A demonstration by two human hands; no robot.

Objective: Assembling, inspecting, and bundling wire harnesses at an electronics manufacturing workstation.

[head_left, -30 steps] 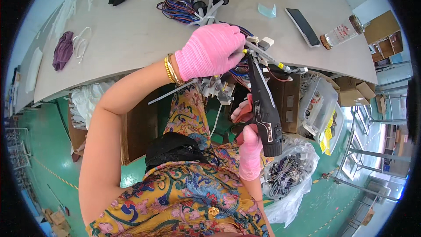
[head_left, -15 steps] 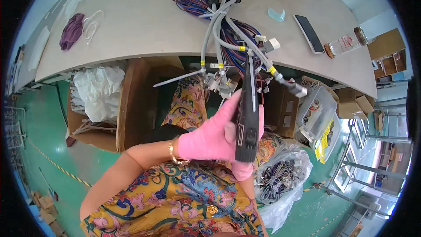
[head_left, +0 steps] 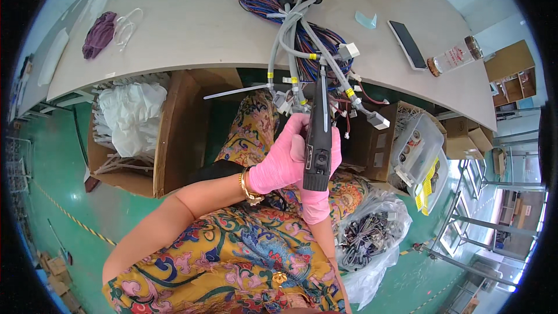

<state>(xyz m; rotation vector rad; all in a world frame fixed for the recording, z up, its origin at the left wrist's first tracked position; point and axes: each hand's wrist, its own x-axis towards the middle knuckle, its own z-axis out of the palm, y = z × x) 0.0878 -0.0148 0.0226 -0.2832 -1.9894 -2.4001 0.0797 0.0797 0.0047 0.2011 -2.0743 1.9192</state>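
My right hand (head_left: 335, 154), in a pink glove, is wrapped round a black cable tie gun (head_left: 318, 145). A pale cable tie tail (head_left: 325, 102) lies along the gun's top, and the nose meets a grey conduit of the wire harness (head_left: 261, 0). My left hand (head_left: 276, 166), also gloved in pink, is closed close by the gun's left side; the gun and connectors hide what its fingers hold. White and grey connectors (head_left: 283, 102) hang over the table edge. Another cable tie (head_left: 235, 92) sticks out leftward from the harness.
On the grey table (head_left: 192, 29) lie a purple cloth (head_left: 99, 35), a phone (head_left: 408, 45) and a glass bottle (head_left: 456, 58). Under it stand a cardboard box (head_left: 165, 134) with white plastic and a clear bin (head_left: 414, 145). A bag of wire harnesses (head_left: 372, 235) is at lower right.
The gun and both hands have shifted slightly left and up. The harness ends swung with them; the right-hand connector moved left, and a white connector above is more exposed.
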